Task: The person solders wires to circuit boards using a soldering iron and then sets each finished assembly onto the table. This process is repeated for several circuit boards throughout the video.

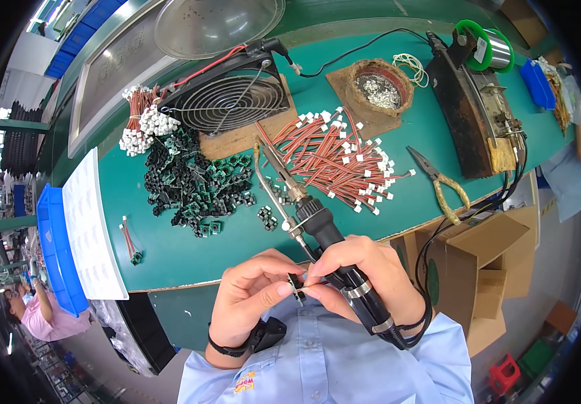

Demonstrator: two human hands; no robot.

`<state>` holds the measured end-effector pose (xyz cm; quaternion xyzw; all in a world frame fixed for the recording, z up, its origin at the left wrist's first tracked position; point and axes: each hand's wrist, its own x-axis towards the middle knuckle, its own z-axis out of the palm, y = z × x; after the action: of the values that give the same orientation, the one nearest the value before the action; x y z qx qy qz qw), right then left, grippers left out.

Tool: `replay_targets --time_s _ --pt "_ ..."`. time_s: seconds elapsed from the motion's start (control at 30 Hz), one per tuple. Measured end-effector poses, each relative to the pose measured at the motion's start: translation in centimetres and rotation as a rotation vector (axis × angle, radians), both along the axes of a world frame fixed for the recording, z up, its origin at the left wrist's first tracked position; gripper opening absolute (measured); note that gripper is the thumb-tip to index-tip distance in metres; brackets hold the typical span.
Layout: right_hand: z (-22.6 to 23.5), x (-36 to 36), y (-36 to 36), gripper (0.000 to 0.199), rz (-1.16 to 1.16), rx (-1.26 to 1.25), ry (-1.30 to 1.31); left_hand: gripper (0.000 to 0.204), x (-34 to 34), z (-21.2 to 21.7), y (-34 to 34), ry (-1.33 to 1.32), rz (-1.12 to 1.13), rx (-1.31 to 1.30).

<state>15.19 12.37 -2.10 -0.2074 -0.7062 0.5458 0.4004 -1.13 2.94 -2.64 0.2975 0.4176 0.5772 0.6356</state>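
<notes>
Head view: the left hand (pixel 250 289) pinches a small dark part (pixel 296 288) between thumb and fingers, in front of the shirt (pixel 307 367) and just on the person's side of the bench (pixel 166 259) edge. The right hand (pixel 374 269) grasps a soldering iron (pixel 318 223) while its fingertips also meet the part's right side. The iron's tip points away from the body, between a pile of dark parts (pixel 192 175) and a spread of red wires (pixel 337 151) with white connectors. If it is hot, a dip or sideways sweep could scorch insulation or soften plastic. With the right fingers doing double duty, the iron could roll and the pinch slip, dropping the part; a tug from the cable (pixel 430 304) could do likewise. The right palm and the handle's underside are hidden. Something thin at the fingertips, perhaps a lead, is hard to make out; tip contact cannot be judged.
</notes>
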Motion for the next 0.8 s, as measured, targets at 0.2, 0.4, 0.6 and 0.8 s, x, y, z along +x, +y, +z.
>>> replay_targets --time_s 0.2,0.4,0.6,0.8 --pt "-0.2 0.3 0.1 0.036 -0.003 0.072 -0.111 0.018 0.2 0.0 -0.1 0.160 0.044 -0.011" --pt "-0.6 0.0 -0.1 0.038 -0.094 0.103 -0.136 0.017 0.7 0.1 -0.2 0.217 0.093 0.008" --pt "-0.9 -0.5 -0.4 0.041 -0.161 0.011 -0.145 0.013 0.5 -0.4 -0.3 0.172 0.104 0.047" --pt "-1.4 -0.8 0.4 0.043 -0.222 0.205 -0.210 0.006 0.6 -0.6 0.4 0.071 0.275 -0.050"
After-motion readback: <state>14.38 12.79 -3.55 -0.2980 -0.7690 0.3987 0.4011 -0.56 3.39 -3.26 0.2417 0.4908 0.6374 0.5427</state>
